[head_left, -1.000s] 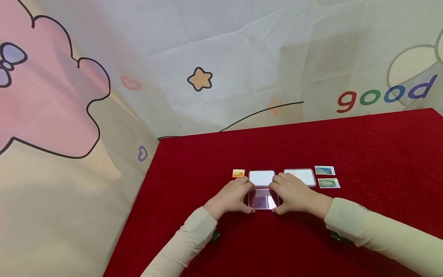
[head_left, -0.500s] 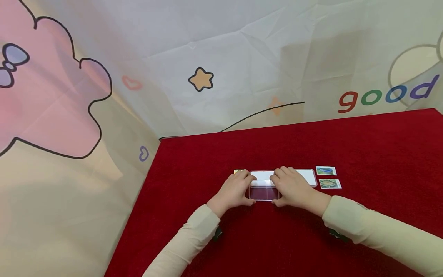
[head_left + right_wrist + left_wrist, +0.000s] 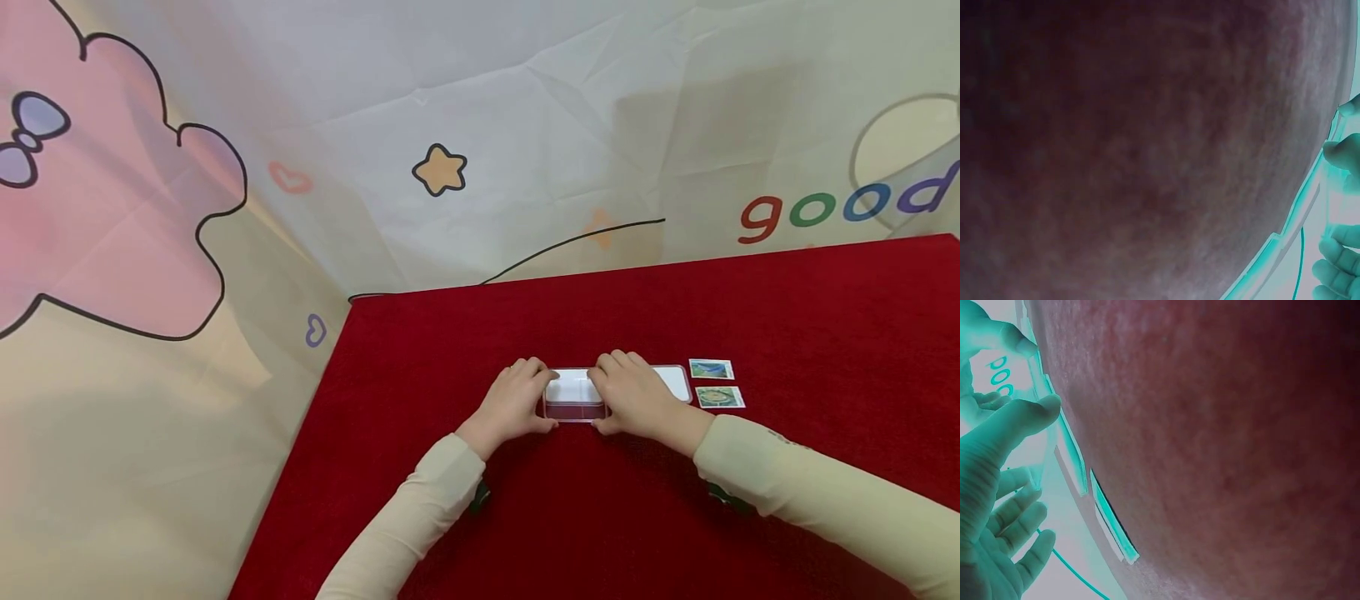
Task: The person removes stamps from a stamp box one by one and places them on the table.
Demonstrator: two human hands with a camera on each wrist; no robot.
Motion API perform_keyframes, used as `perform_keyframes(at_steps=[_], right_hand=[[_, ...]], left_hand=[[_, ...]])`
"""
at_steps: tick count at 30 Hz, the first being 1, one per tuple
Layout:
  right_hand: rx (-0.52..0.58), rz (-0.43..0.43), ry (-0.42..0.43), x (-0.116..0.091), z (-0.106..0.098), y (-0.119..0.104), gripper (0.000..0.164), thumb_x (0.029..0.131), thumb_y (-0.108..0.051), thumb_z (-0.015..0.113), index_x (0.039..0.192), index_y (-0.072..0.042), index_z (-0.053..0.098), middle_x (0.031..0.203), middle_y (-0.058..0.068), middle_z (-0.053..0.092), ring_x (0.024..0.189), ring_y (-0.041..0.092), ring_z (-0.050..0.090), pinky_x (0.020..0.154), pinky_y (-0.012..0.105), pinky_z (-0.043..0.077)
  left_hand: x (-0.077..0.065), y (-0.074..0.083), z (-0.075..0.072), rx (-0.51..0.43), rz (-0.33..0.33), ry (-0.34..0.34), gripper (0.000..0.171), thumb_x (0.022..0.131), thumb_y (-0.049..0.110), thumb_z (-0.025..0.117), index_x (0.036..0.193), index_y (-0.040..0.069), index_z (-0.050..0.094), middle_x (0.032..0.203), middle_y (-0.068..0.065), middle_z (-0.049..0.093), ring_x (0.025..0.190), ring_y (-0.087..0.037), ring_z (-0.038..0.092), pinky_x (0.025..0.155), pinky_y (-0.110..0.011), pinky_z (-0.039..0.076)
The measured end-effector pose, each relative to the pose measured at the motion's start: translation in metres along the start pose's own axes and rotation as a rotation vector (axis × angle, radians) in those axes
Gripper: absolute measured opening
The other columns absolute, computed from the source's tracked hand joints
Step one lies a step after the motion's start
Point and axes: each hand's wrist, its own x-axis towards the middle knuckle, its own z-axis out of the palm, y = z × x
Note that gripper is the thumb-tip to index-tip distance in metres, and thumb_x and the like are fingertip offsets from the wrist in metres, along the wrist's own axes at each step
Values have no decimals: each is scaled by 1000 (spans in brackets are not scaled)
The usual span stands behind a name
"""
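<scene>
Both hands hold a clear plastic lid (image 3: 574,413) by its two short ends, tilted over a white-filled rectangular case (image 3: 572,387). My left hand (image 3: 516,403) grips the left end, thumb at the near edge and fingers at the far side. At the opposite end, my right hand (image 3: 637,403) grips it in the same way. The lid overlaps the case in the head view, and its near edge reaches closer to me than the case. In the left wrist view, the left thumb and spread fingertips (image 3: 1051,407) show beside the see-through lid.
To the right, partly behind the right hand, lies a second white case (image 3: 675,382). Beyond it are a blue-green stamp (image 3: 711,369) and a green stamp (image 3: 720,397). A red cloth (image 3: 450,333) covers the table, with a printed backdrop (image 3: 540,167) behind.
Both hands have moved the clear lid away from me, from in front of the near white case to over it. The left hand now covers the orange stamp on the left.
</scene>
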Motion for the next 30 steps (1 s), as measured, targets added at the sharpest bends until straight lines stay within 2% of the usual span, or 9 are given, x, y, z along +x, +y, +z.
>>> perform_keyframes(at_steps=[6, 18, 30], right_hand=[[15, 30, -48, 4, 2, 6, 58, 60, -39, 85, 95, 2, 64, 87, 11, 58, 83, 26, 53, 73, 37, 44], [6, 84, -79, 12, 6, 13, 55, 61, -39, 83, 94, 2, 64, 85, 12, 58, 81, 26, 52, 72, 37, 42], [58, 93, -151, 17, 8, 19, 51, 61, -35, 81, 94, 0, 65, 86, 9, 56, 84, 25, 50, 73, 37, 41]], left_hand=[[7, -2, 0, -1, -22, -1, 60, 74, 36, 81, 125, 11, 59, 117, -3, 57, 105, -17, 51, 88, -29, 44], [20, -9, -2, -19, -37, 0, 56, 74, 32, 80, 124, 13, 62, 120, -2, 57, 108, -17, 51, 87, -30, 46], [30, -12, 0, -44, -42, -60, 56, 75, 32, 78, 124, 11, 61, 120, -1, 60, 107, -16, 51, 88, -30, 46]])
